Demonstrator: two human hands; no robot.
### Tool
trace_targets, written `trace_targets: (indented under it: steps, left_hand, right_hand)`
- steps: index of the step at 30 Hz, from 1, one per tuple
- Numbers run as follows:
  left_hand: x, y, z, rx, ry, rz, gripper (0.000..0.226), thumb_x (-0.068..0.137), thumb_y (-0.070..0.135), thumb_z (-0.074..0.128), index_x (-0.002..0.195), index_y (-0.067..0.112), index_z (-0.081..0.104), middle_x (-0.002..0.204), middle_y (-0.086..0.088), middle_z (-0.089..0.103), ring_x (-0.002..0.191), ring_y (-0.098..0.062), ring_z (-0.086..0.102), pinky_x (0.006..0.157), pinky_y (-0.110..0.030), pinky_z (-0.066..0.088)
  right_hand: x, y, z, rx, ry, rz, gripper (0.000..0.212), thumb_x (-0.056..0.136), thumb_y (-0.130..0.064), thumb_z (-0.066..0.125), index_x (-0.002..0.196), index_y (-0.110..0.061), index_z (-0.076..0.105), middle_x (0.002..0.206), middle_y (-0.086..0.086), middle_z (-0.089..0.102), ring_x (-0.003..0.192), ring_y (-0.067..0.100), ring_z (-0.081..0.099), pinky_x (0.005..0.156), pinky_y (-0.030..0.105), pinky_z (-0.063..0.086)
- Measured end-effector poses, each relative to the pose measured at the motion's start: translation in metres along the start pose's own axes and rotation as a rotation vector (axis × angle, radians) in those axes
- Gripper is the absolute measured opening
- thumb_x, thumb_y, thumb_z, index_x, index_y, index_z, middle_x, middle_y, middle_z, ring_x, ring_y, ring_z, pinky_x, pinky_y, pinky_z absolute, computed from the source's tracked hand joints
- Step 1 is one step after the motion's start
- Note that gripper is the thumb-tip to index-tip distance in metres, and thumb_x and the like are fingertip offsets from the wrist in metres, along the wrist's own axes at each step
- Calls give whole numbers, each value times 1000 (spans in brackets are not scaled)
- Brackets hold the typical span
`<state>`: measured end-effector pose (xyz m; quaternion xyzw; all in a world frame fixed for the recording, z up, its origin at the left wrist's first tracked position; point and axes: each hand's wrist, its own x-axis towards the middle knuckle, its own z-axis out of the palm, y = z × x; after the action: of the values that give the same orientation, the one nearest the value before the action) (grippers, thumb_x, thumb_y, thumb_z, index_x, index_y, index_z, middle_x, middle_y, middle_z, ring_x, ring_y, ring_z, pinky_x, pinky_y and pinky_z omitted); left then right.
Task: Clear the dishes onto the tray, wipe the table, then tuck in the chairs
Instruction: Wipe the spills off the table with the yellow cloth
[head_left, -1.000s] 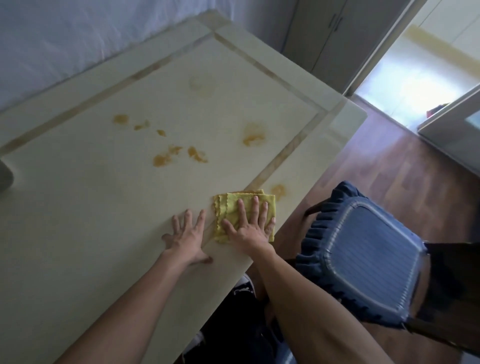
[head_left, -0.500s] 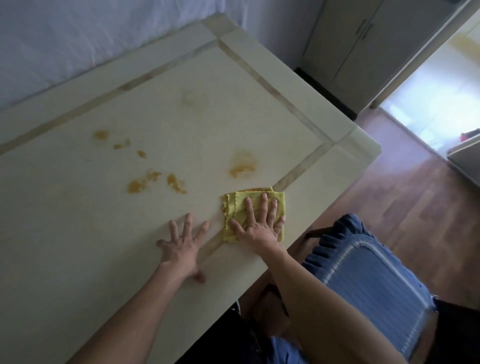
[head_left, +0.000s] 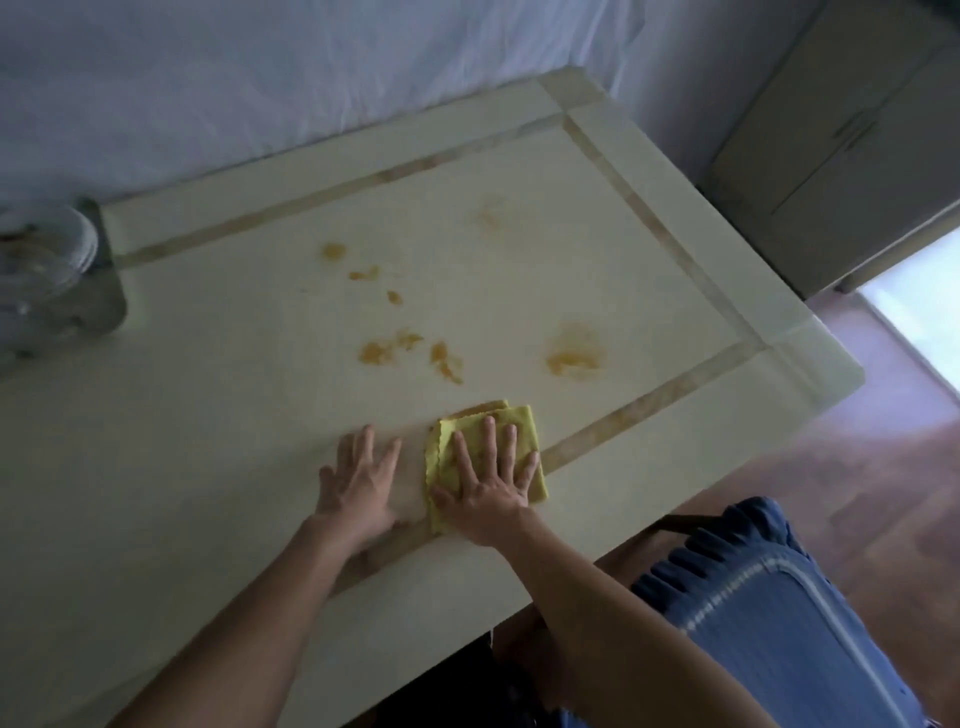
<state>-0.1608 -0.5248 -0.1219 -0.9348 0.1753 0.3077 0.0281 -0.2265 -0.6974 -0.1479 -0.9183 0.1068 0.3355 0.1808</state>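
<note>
Where the frame begins at upper left, a grey tray (head_left: 101, 306) sits on the cream table (head_left: 208, 467), carrying a stack of clear glass dishes (head_left: 44, 254); what lies in them is too blurred to tell. Right of the tray, toward centre frame, orange-brown stains (head_left: 405, 348) are scattered on the tabletop, with a larger smear (head_left: 576, 353) further right.

Below the stains, your left hand (head_left: 358, 483) lies palm down on the bare tabletop, fingers straight and spread, holding nothing. Just beside it to the right, a folded yellow cloth (head_left: 527, 431) lies flat on the table, with a darker orange edge showing at its far side. Your right hand (head_left: 488, 483) presses flat on this cloth, fingers extended and splayed, not curled round it. The two hands are near each other but apart.

At lower right of the frame, a chair with a blue ruffled cushion (head_left: 779, 613) stands off the table's near edge, on a brown wooden floor (head_left: 857, 457). At upper right, a pale cabinet (head_left: 841, 145) stands against the wall.
</note>
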Motion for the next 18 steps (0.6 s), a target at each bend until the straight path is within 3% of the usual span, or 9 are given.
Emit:
trace_targets:
  steps: [3, 8, 14, 18]
  left_hand:
    - [2, -42, -7, -54, -13, -107, 117, 67, 59, 78, 154, 28, 7, 161, -12, -7, 148, -37, -1, 111, -55, 30]
    - [9, -72, -18, -137, 7, -132, 119, 63, 58, 81, 154, 29, 10, 161, -10, -7, 148, -38, -3, 111, -60, 26]
    - [43, -82, -37, -121, -14, -136, 141, 51, 68, 81, 154, 31, -8, 161, -10, -21, 146, -48, -12, 109, -72, 16]
    - [56, -90, -32, -62, -10, -94, 150, 40, 78, 77, 152, 34, -13, 161, -9, -25, 144, -51, -10, 105, -72, 19]
  right_hand:
    - [3, -12, 3, -56, -10, -15, 80, 92, -73, 19, 149, -40, -26, 149, 4, -49, 134, 35, -47, 106, 67, -27]
    - [5, -15, -1, -45, -18, 14, 82, 89, -77, 24, 148, -45, -24, 150, -1, -48, 136, 33, -46, 106, 64, -28]
    - [33, -30, -18, -88, 6, -35, 83, 88, -77, 28, 150, -45, -19, 155, 2, -41, 140, 36, -41, 109, 68, -20]
    - [59, -38, -39, -160, 32, -118, 82, 90, -75, 28, 151, -45, -18, 157, 2, -39, 141, 37, -38, 108, 68, -19]
